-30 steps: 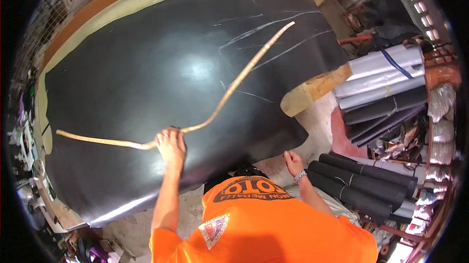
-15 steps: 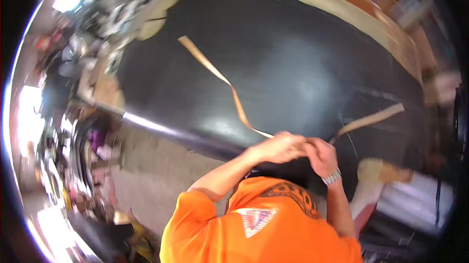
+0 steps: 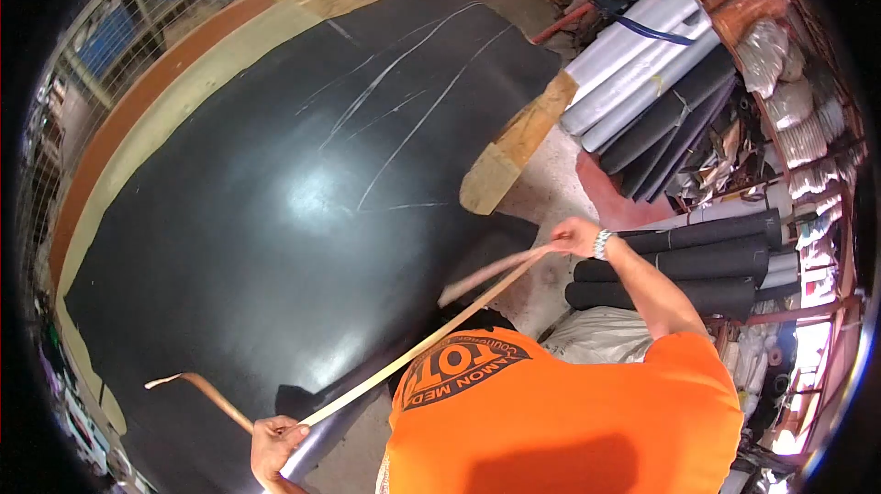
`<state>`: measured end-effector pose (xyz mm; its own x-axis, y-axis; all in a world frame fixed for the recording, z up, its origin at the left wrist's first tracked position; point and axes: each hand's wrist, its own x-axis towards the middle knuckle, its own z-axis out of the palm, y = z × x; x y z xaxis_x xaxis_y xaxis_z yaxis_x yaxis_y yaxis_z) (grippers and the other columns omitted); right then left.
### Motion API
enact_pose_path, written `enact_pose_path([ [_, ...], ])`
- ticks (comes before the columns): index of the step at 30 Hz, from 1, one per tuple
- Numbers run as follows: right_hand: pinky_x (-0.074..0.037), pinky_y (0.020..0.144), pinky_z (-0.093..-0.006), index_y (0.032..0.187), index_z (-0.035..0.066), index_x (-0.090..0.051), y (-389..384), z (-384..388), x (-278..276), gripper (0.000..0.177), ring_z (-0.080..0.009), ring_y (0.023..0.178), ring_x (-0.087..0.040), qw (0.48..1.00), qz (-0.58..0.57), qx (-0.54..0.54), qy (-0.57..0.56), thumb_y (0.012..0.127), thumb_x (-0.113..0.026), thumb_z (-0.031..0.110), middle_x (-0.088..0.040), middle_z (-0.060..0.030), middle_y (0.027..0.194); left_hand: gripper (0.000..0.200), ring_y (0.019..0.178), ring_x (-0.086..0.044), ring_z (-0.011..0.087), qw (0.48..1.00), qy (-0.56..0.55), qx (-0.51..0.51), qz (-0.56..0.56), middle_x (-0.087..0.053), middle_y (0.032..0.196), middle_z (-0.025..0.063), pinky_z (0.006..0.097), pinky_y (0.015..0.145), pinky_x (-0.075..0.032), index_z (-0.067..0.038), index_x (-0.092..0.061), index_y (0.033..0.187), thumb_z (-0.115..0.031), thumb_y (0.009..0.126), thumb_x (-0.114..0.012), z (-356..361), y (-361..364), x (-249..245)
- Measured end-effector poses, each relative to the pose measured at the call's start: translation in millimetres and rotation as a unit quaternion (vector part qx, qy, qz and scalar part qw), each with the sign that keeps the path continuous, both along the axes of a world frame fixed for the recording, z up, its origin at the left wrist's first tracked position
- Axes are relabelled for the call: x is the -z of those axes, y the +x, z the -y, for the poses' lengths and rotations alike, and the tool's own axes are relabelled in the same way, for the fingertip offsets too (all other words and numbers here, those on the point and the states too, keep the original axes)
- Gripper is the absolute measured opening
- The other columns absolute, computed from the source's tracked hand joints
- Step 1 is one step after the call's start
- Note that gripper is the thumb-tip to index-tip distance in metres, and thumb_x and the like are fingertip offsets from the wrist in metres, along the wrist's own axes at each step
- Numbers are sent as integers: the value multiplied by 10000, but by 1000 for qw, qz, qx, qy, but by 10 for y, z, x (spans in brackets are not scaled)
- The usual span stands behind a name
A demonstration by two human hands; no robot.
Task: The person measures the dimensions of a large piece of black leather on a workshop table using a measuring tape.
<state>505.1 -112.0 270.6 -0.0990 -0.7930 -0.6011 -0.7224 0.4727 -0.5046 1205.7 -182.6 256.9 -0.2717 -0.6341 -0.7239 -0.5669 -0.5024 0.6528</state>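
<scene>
A long, flat tan strip (image 3: 408,359), leather-like or a measuring tape, is stretched taut between my two hands, in front of the orange shirt. My left hand (image 3: 273,446), low in the view, pinches it between thumb and fingers, and a curled free end lies beyond over the black sheet. On the right, my right hand (image 3: 575,235), with a metal watch at the wrist, grips the strip, its other end hanging back toward the sheet's edge. The large black sheet (image 3: 239,246), perhaps a leather hide, lies under and beyond the strip with several pale lines marked on it.
Beneath the black sheet, a table with cream and brown edges (image 3: 156,81) shows. A wooden plank end (image 3: 500,168) juts out on the right. Rolled silver and black material (image 3: 674,255) is stacked farther right, near a white bag (image 3: 601,335). Wire mesh (image 3: 101,44) stands at the far left.
My hands, close together before, are now wide apart, with the strip pulled straight between them. The view has swung to the right, bringing the stacked rolls and the sheet's pale lines into sight.
</scene>
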Motion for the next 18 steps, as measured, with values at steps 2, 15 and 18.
enact_pose_path([
  [2,-508,593,-314,855,-22,-666,-1028,-600,303,235,-107,656,-606,990,-66,102,65,860,-738,202,-620,-28,674,168,554,-525,73,996,-19,82,2,-607,598,0,258,512,-389,-4,-719,779,-150,753,-799,183,-470,-10],
  [15,-500,695,-244,1142,-4,-648,-850,-279,442,270,-81,800,-617,933,337,79,-99,991,-580,209,-713,-38,911,163,735,-677,306,904,-255,281,-196,-687,787,165,404,679,-514,-13,-664,903,-174,878,-669,-83,-5727,248],
  [18,-490,642,-248,945,-8,-658,-1160,-336,220,203,-72,726,-599,946,319,17,-48,948,-648,195,-670,-14,783,176,738,-685,293,913,-163,291,-234,-689,783,168,394,668,-511,-22,-683,900,-194,868,-694,-80,-5976,134],
])
